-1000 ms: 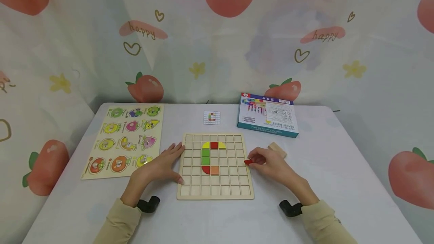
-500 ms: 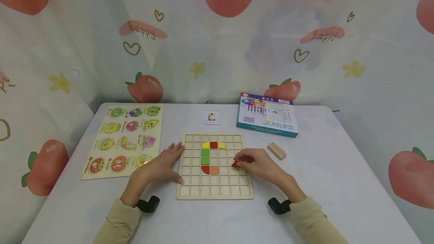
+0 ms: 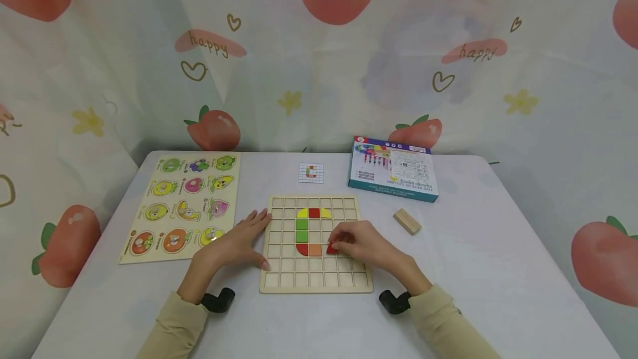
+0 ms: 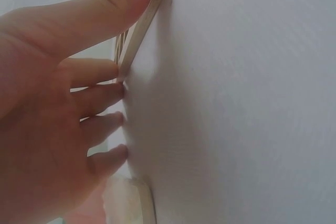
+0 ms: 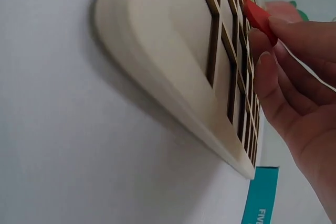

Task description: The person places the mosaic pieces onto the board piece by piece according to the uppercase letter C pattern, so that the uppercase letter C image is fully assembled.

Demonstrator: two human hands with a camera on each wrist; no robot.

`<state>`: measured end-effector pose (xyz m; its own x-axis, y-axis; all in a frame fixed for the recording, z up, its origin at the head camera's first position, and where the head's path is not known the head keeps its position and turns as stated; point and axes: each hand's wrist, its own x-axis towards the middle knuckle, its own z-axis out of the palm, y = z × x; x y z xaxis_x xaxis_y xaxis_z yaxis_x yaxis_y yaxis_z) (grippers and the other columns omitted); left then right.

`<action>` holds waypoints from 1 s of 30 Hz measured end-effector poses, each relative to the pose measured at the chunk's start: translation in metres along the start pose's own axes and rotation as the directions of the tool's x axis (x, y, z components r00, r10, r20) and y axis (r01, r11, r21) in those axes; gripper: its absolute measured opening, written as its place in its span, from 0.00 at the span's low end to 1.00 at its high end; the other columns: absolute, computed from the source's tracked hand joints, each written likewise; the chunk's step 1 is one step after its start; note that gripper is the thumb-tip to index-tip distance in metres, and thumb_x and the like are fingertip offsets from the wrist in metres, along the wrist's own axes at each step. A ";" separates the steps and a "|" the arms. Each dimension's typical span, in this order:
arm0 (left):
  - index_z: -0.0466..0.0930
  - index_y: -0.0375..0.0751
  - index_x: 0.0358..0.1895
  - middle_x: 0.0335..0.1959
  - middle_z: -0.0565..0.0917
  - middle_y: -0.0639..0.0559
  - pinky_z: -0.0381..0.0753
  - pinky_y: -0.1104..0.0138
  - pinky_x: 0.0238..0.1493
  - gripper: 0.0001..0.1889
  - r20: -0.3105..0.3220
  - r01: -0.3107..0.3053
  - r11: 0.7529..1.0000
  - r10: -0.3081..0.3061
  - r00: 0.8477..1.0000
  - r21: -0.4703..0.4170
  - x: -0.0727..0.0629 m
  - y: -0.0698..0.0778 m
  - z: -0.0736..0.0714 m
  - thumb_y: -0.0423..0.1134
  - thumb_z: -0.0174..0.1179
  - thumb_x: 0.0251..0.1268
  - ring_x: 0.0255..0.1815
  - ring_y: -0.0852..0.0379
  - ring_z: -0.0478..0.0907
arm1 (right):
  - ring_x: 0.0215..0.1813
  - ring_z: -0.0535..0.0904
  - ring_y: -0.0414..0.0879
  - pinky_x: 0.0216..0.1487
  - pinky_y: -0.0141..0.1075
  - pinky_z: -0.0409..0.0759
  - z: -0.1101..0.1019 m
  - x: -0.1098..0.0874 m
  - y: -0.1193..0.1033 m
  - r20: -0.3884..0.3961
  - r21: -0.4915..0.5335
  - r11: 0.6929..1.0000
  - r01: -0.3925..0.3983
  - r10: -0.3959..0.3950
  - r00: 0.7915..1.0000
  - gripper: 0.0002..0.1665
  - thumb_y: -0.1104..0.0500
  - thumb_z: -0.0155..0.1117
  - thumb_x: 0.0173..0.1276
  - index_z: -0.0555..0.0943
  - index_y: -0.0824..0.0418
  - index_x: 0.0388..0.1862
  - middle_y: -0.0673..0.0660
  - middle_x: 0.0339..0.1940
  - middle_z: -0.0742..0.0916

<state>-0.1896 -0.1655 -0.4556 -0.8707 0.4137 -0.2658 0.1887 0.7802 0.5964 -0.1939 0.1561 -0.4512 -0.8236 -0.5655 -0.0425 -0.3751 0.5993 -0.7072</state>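
Observation:
A wooden grid board lies mid-table, with yellow, red, green and orange tiles set in some cells, among them an orange tile and a green tile. My right hand pinches a red tile between thumb and fingertips, over the board just right of the orange tile. In the head view that tile is partly covered by the fingers. The left hand rests at the board's left edge, fingers spread and thumb touching the rim, as the left wrist view also shows.
A small pattern card lies behind the board. Back right sits a flat box, with a plain wooden block in front of it. At left lies a fruit puzzle board, its near right corner close to the left hand.
My right hand has carried the red tile leftward from the board's right edge to beside the orange tile, uncovering the wooden block. The left hand has stayed still.

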 end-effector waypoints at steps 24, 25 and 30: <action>0.55 0.36 0.82 0.85 0.51 0.42 0.48 0.40 0.82 0.58 0.007 0.009 1.000 -0.009 1.000 0.005 0.001 0.006 0.001 0.44 0.82 0.48 0.86 0.39 0.41 | 0.38 0.76 0.39 0.38 0.27 0.79 0.007 0.003 -0.006 0.025 -0.131 0.991 0.031 -0.028 0.999 0.11 0.67 0.73 0.65 0.89 0.63 0.46 0.50 0.39 0.85; 0.55 0.36 0.82 0.85 0.51 0.42 0.48 0.40 0.82 0.58 0.006 0.009 1.000 -0.009 1.000 0.004 0.001 0.006 0.001 0.44 0.82 0.48 0.86 0.39 0.41 | 0.39 0.76 0.39 0.38 0.27 0.79 0.008 0.003 -0.006 0.027 -0.132 0.991 0.031 -0.028 0.999 0.11 0.67 0.73 0.65 0.89 0.63 0.46 0.50 0.39 0.85; 0.55 0.36 0.82 0.85 0.50 0.42 0.47 0.40 0.82 0.59 0.010 0.002 1.000 -0.002 1.000 0.005 0.002 0.005 0.001 0.45 0.82 0.48 0.86 0.38 0.41 | 0.39 0.76 0.40 0.38 0.27 0.79 0.009 0.003 -0.004 0.020 -0.123 0.991 0.043 -0.041 0.999 0.11 0.67 0.72 0.65 0.88 0.61 0.47 0.50 0.40 0.85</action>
<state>-0.1896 -0.1606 -0.4537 -0.8665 0.4168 -0.2747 0.1891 0.7834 0.5921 -0.1909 0.1469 -0.4550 -0.7991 -0.6006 -0.0273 -0.4596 0.6396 -0.6162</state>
